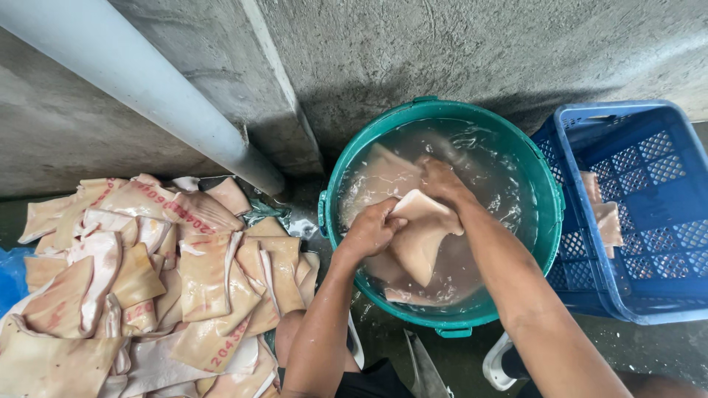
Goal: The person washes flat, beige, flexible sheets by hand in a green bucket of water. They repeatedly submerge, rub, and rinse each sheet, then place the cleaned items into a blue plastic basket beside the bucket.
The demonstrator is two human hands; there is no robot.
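Nearest, a heap of stamped pork skin slabs (147,280) lies on the wet concrete floor (649,346) at the left. Over the green tub (549,214) of cloudy water, the left hand (371,230) has its fingers clamped on a pale piece of pork skin (420,239); the right hand (441,183) seems to grip its far edge, though its fingers are partly hidden. A blue plastic crate (649,214) holding skin pieces (605,217) stands just beside the tub, under the grey wall (442,51).

A heap of pale skin slabs with red stamps (147,280) lies on the wet concrete floor (649,346) at the left beneath a slanting grey pipe (147,88) along the rough concrete wall (442,51), while a blue plastic crate (634,214) at the right holds a few more pieces (603,217).
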